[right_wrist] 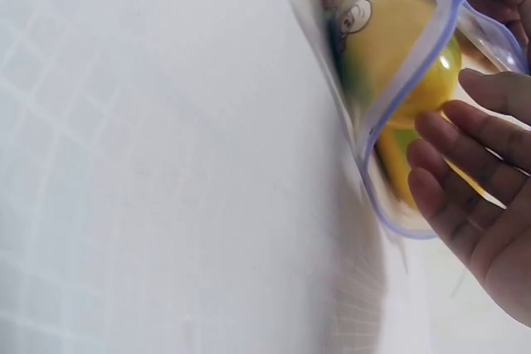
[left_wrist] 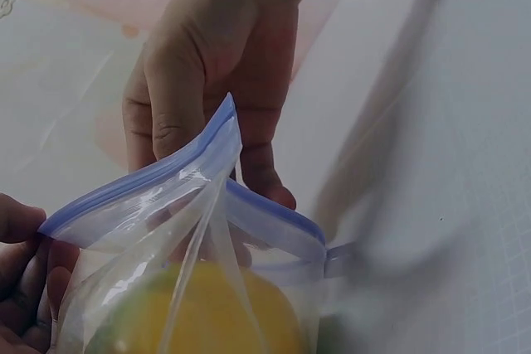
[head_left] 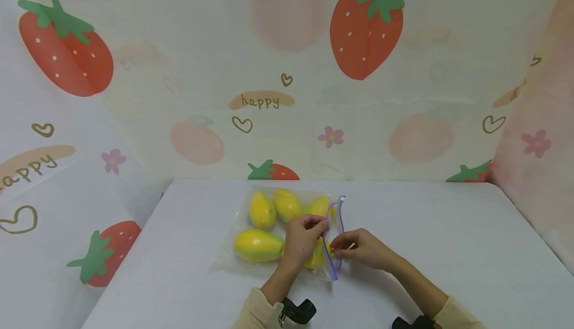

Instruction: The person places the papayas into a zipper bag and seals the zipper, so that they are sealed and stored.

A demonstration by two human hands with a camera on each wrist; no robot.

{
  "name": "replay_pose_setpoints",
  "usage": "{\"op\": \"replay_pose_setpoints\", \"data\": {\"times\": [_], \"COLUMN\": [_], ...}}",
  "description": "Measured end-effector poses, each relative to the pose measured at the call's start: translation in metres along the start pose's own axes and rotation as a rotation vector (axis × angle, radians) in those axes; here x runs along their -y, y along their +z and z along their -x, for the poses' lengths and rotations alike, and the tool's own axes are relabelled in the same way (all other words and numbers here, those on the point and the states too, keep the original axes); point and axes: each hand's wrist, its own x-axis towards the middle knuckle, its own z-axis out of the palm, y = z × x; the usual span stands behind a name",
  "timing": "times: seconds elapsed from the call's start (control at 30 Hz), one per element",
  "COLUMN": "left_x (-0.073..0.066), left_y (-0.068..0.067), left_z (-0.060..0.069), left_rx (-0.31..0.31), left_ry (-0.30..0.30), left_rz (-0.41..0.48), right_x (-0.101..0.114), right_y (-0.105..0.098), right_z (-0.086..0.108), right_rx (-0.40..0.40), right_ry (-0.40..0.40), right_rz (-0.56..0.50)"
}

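Note:
A clear zip bag (head_left: 227, 261) with a purple zip edge lies on its side on the table, several yellow-green mangoes (head_left: 257, 246) inside. My left hand (head_left: 301, 242) pinches the zip edge between thumb and fingers; in the left wrist view the pinched corner sits at the left. At the mouth of the bag is my right hand (head_left: 365, 250), its fingers loosely bent and pointing towards the opening. In the right wrist view the right fingers (right_wrist: 448, 159) are spread beside a mango (right_wrist: 406, 55), holding nothing; whether they touch the bag is unclear. The bag's mouth stands parted there.
The white table (head_left: 448, 239) stretches to both sides of the bag. A backdrop (head_left: 287, 134) printed with strawberries, hearts and flowers rises behind it and along the sides. Black wrist devices (head_left: 299, 311) are worn at both cuffs.

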Motion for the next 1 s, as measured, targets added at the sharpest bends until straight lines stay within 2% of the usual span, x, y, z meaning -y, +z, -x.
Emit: {"op": "replay_pose_setpoints", "data": {"times": [0.17, 0.33, 0.5, 0.63, 0.87, 1.0], "left_x": [0.000, -0.001, 0.000, 0.000, 0.002, 0.001], "left_y": [0.000, 0.000, 0.000, 0.000, 0.002, 0.002], "left_z": [0.000, 0.000, 0.000, 0.001, 0.001, 0.001], "left_rx": [0.008, 0.003, 0.003, 0.009, 0.017, 0.014], "left_ry": [-0.008, -0.005, -0.003, -0.008, -0.012, -0.009], "left_rz": [-0.004, 0.000, 0.003, 0.004, -0.026, -0.053], "right_x": [0.001, 0.001, -0.002, -0.005, -0.009, -0.010], "right_y": [0.001, -0.003, -0.010, -0.016, -0.029, -0.033], "right_z": [0.000, 0.000, -0.004, -0.007, -0.017, -0.027], "right_rx": [0.009, -0.043, -0.129, -0.219, -0.427, -0.483], "right_ry": [-0.004, -0.019, 0.043, 0.110, 0.209, 0.255], "right_rz": [0.013, 0.060, 0.055, -0.016, -0.147, -0.187]}}
